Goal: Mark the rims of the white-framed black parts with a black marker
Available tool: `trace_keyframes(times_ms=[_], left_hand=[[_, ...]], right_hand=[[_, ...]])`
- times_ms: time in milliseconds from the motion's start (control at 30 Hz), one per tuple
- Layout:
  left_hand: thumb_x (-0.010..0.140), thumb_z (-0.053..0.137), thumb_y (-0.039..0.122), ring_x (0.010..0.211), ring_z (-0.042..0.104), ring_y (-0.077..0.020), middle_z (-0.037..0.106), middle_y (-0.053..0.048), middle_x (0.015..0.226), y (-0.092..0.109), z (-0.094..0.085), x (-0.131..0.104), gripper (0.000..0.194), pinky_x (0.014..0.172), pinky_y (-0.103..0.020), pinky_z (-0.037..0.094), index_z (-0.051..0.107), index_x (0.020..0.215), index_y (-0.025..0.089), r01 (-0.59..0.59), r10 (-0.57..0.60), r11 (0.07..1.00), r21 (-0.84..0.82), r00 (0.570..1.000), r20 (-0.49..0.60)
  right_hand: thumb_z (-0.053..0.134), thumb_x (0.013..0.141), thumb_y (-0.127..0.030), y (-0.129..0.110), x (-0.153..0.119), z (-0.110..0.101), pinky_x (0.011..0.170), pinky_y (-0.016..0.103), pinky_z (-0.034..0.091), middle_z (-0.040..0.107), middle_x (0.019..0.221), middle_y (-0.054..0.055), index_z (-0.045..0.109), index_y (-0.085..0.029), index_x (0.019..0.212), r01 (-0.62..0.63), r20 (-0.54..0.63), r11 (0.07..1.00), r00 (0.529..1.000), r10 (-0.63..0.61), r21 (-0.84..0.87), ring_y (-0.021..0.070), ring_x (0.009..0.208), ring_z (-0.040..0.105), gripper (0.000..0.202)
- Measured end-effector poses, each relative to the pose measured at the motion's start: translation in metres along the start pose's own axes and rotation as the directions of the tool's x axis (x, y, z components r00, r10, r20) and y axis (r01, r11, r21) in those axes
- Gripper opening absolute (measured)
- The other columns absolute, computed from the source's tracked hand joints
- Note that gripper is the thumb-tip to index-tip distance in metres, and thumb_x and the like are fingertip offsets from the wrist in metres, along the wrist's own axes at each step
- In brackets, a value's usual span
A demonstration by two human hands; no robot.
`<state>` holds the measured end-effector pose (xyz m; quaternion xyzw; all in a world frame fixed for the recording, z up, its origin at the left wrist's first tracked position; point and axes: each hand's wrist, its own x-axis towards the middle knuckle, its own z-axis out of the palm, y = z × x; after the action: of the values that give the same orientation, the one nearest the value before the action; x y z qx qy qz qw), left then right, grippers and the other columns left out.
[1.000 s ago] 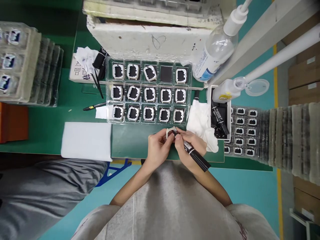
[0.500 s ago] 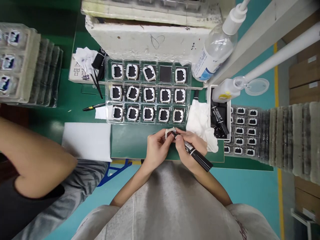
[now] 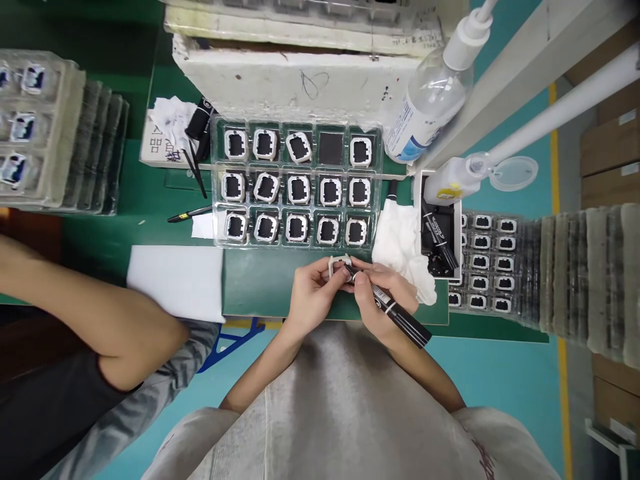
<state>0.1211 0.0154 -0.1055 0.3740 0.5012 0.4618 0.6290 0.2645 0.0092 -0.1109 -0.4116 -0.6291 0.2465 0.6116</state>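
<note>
Low over the green table edge, my left hand [image 3: 314, 293] is closed on a small white frame [image 3: 339, 262], which sticks up between the fingertips. My right hand [image 3: 381, 297] grips a black marker [image 3: 403, 321]; its front end points at the frame, and its back end slants down to the right. Fingertips hide the marker's tip and part of the frame. Just above the hands lies a clear tray [image 3: 297, 208] with three rows of similar white frames with black centres. One top-row compartment [image 3: 331, 149] holds no frame, only a dark flat base.
White cloth [image 3: 400, 243] and a box with markers [image 3: 457, 230] sit right of the tray, below a pump bottle [image 3: 433, 100]. Stacked trays [image 3: 70, 147] stand at left. Another person's arm [image 3: 115, 313] reaches in at lower left, near white foam sheets [image 3: 175, 283].
The marker and my right hand have shifted slightly down and right. A little more of the white frame shows. The other person's arm has moved right.
</note>
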Motion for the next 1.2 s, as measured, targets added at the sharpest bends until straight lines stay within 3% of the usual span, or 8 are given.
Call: trace_keyframes(times_ms=[133, 267, 467, 733, 933, 1033, 1200], left_hand=[[0.093, 0.09, 0.045, 0.064, 0.074, -0.0149, 0.078, -0.005, 0.078, 0.008, -0.005, 0.001, 0.033, 0.063, -0.022, 0.064, 0.081, 0.092, 0.013, 0.135, -0.128, 0.985, -0.112, 0.99, 0.063], [0.095, 0.088, 0.047, 0.054, 0.07, -0.0155, 0.075, -0.006, 0.069, 0.009, -0.006, 0.001, 0.037, 0.054, -0.023, 0.062, 0.076, 0.089, 0.013, 0.19, -0.181, 0.974, -0.121, 0.98, 0.079], [0.091, 0.088, 0.04, 0.047, 0.065, -0.0147, 0.069, -0.003, 0.062, 0.007, 0.006, 0.0, 0.032, 0.046, -0.022, 0.056, 0.074, 0.086, 0.012, 0.125, -0.125, 0.992, -0.019, 0.992, -0.012], [0.097, 0.08, 0.038, 0.046, 0.064, -0.0139, 0.068, -0.003, 0.06, 0.003, 0.009, 0.0, 0.029, 0.046, -0.021, 0.055, 0.072, 0.084, 0.013, 0.066, -0.065, 0.997, 0.045, 0.998, -0.023], [0.099, 0.084, 0.034, 0.06, 0.072, -0.0139, 0.077, -0.005, 0.074, -0.004, 0.008, -0.002, 0.022, 0.062, -0.022, 0.063, 0.081, 0.096, 0.012, -0.064, 0.062, 0.997, -0.033, 0.997, -0.056], [0.1, 0.085, 0.034, 0.063, 0.073, -0.0125, 0.079, -0.006, 0.078, -0.003, 0.003, -0.001, 0.021, 0.065, -0.02, 0.062, 0.083, 0.098, 0.013, -0.045, 0.044, 0.996, -0.079, 0.999, -0.016], [0.098, 0.089, 0.039, 0.06, 0.071, -0.0116, 0.08, -0.008, 0.083, -0.001, -0.009, 0.0, 0.026, 0.056, -0.018, 0.057, 0.083, 0.093, 0.014, 0.064, -0.053, 0.978, -0.197, 0.997, 0.057]], right_hand=[[0.07, 0.111, -0.006, 0.001, -0.003, -0.001, 0.085, 0.039, 0.071, 0.077, 0.107, 0.003, 0.067, -0.021, 0.112, -0.012, -0.012, 1.0, 1.0, 0.012, 0.002, 0.0274, 0.104, 0.081, 0.015], [0.069, 0.112, -0.007, 0.0, -0.004, -0.003, 0.081, 0.041, 0.07, 0.078, 0.11, 0.005, 0.067, -0.021, 0.114, -0.01, -0.013, 1.0, 1.0, 0.011, 0.017, 0.0269, 0.099, 0.081, 0.014], [0.067, 0.114, -0.011, -0.002, -0.002, -0.003, 0.08, 0.04, 0.069, 0.077, 0.109, 0.004, 0.067, -0.022, 0.113, -0.018, -0.028, 1.0, 0.999, 0.018, -0.007, 0.0259, 0.097, 0.08, 0.011], [0.068, 0.113, -0.012, 0.0, -0.005, -0.005, 0.082, 0.041, 0.068, 0.077, 0.114, 0.006, 0.067, -0.022, 0.113, -0.051, -0.035, 0.999, 0.998, 0.051, 0.0, 0.0258, 0.097, 0.08, 0.01], [0.068, 0.116, -0.014, 0.002, -0.004, -0.004, 0.075, 0.039, 0.069, 0.075, 0.099, 0.005, 0.066, -0.02, 0.116, 0.05, -0.093, 0.999, 0.994, -0.049, 0.009, 0.027, 0.092, 0.08, 0.007], [0.069, 0.118, -0.017, 0.005, -0.006, -0.005, 0.071, 0.04, 0.071, 0.071, 0.089, 0.001, 0.064, -0.021, 0.118, 0.098, -0.147, 0.995, 0.984, -0.101, -0.023, 0.0267, 0.086, 0.079, 0.006], [0.068, 0.118, -0.018, 0.009, -0.008, -0.005, 0.069, 0.048, 0.071, 0.065, 0.079, -0.001, 0.063, -0.022, 0.118, 0.122, -0.164, 0.991, 0.978, -0.128, -0.048, 0.0309, 0.084, 0.079, 0.007]])
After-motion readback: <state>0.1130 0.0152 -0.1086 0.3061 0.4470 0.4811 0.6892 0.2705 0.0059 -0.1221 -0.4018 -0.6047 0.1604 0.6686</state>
